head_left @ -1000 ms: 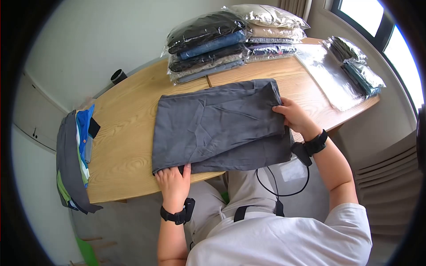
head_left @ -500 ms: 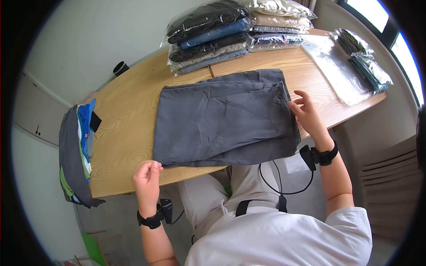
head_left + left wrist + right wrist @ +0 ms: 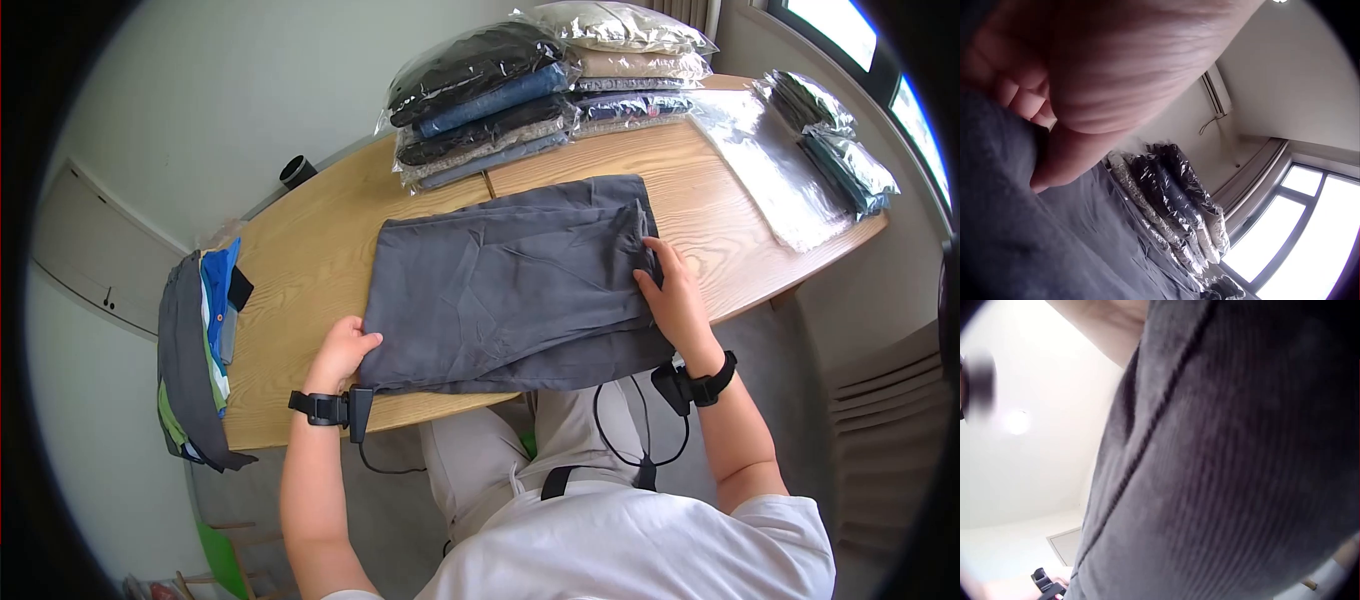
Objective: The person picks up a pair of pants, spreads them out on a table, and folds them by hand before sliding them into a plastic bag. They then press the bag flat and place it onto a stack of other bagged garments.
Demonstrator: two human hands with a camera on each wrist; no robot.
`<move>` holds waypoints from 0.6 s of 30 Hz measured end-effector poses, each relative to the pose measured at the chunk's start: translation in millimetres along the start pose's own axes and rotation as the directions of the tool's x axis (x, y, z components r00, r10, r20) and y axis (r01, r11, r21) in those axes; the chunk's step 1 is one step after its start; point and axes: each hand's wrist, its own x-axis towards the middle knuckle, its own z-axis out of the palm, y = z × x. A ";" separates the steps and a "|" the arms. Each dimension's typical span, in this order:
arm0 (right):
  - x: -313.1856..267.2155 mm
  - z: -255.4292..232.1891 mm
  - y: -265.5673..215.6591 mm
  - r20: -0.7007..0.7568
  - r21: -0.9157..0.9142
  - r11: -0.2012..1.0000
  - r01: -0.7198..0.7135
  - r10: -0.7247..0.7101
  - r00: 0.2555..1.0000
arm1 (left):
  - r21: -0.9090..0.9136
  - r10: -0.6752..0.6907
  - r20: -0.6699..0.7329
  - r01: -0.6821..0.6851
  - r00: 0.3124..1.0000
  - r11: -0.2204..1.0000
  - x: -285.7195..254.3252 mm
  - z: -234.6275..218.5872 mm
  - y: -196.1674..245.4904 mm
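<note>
While gripping, hands (image 3: 345,350) on trousers (image 3: 510,285).

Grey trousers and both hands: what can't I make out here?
- Right hand: the head view shows only its back on the grey trousers; the right wrist view is filled by blurred fabric, so its grip is unclear.
- Left hand: fingertips hidden under the trouser edge.
- Bagged clothes: too small and glary to identify.
</note>
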 end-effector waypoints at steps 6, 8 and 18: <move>34.9 -3.4 -5.6 0.238 0.172 0.985 -0.012 -0.029 0.971 | -0.166 0.001 -0.047 -0.008 0.999 0.986 -20.3 -10.7 -24.9; 44.5 -6.6 -10.8 0.482 0.353 0.895 -0.273 0.076 0.873 | -0.125 -0.013 -0.064 0.005 0.998 0.992 -24.8 -15.9 -41.1; -26.7 8.6 -29.5 0.131 0.062 0.978 0.200 -0.207 0.970 | -0.171 -0.128 -0.066 0.115 0.990 0.978 -76.6 -20.9 -34.3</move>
